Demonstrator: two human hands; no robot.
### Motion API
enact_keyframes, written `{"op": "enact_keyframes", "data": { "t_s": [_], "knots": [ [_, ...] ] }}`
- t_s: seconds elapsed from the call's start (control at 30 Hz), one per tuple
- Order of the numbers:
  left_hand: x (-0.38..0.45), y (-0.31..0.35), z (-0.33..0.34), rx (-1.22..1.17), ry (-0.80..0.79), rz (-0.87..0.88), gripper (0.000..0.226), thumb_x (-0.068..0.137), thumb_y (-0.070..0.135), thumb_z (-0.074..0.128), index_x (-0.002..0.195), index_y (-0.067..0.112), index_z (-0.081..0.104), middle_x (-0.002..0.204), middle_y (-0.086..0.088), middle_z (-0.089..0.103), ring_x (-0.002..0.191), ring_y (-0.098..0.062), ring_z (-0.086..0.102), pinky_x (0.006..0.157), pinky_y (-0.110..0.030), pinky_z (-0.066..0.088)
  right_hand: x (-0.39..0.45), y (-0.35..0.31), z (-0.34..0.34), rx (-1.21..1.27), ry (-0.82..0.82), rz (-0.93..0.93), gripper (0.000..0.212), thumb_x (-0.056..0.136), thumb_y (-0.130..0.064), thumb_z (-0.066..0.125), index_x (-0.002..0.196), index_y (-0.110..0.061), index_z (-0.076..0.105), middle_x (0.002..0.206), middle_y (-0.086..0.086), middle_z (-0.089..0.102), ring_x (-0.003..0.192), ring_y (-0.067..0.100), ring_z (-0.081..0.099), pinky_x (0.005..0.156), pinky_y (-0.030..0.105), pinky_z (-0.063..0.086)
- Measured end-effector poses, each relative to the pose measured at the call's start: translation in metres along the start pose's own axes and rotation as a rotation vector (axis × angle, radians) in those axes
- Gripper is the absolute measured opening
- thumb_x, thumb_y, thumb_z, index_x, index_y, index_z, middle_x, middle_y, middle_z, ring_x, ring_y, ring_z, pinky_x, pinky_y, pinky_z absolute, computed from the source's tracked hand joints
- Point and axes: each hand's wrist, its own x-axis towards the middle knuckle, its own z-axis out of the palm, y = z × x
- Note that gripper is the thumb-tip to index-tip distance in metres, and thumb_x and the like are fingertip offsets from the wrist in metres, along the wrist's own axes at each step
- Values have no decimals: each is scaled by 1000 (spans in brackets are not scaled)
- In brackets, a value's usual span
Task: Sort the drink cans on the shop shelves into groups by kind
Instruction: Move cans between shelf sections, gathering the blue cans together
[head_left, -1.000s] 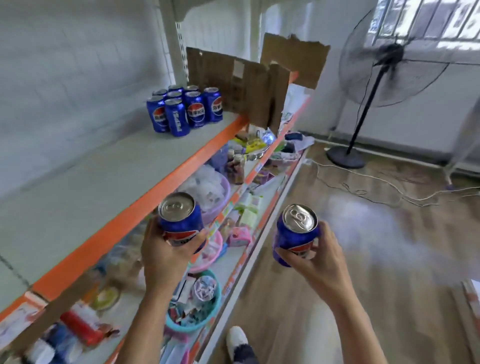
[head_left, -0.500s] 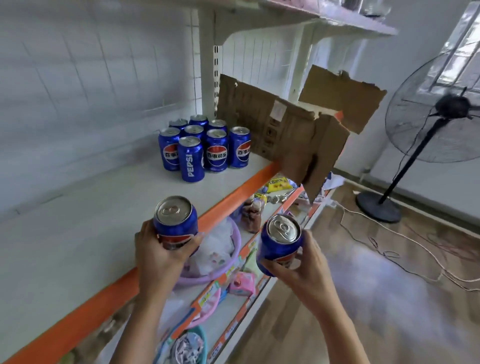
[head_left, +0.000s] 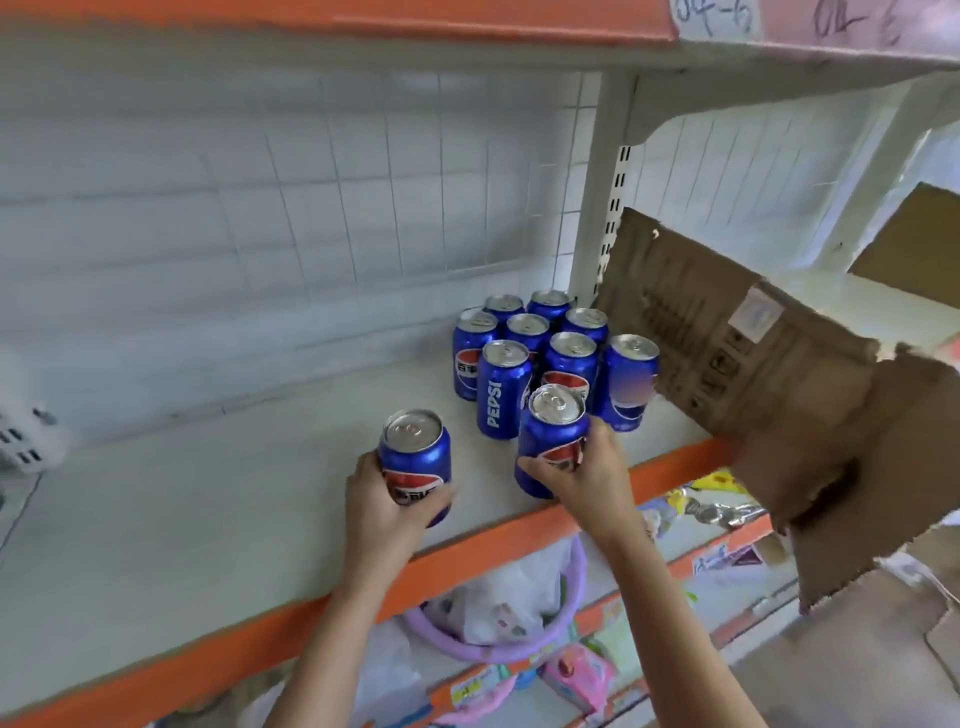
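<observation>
Each hand grips 1 blue Pepsi can: the left hand (head_left: 382, 512) holds the left can (head_left: 415, 462) upright over the shelf (head_left: 208, 499), fingers wrapped round its lower half, and the right hand (head_left: 582, 475) holds the right can (head_left: 553, 441) just in front of the Pepsi cluster (head_left: 540, 353) (8 cans, by my count). Best to set both down upright against the cluster's front row, well back from the orange edge (head_left: 670, 467).

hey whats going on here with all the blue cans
A person is stocking blue cola cans on a shop shelf. The left hand grips one can and the right hand grips another can, both at the front of the shelf. The right one is right up against a cluster of matching cans standing beside a torn cardboard box.
</observation>
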Motion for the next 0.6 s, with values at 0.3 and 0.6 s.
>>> {"op": "enact_keyframes", "data": {
  "t_s": [0.3,0.6],
  "knots": [
    [84,-4,41,155,-114,-25,88,39,66,78,109,16,59,106,-3,64,95,-15,63,84,-39,53,41,18,13,-141,-29,-13,76,72,-36,78,125,1,38,123,17,45,114,32,46,93,39,43],
    [69,12,37,494,-159,-62,67,64,56,72,113,13,58,110,-7,62,103,-23,59,86,-36,49,34,29,5,-223,-162,-51,54,81,-20,70,119,7,43,116,21,47,108,36,47,85,37,41]
  ]
}}
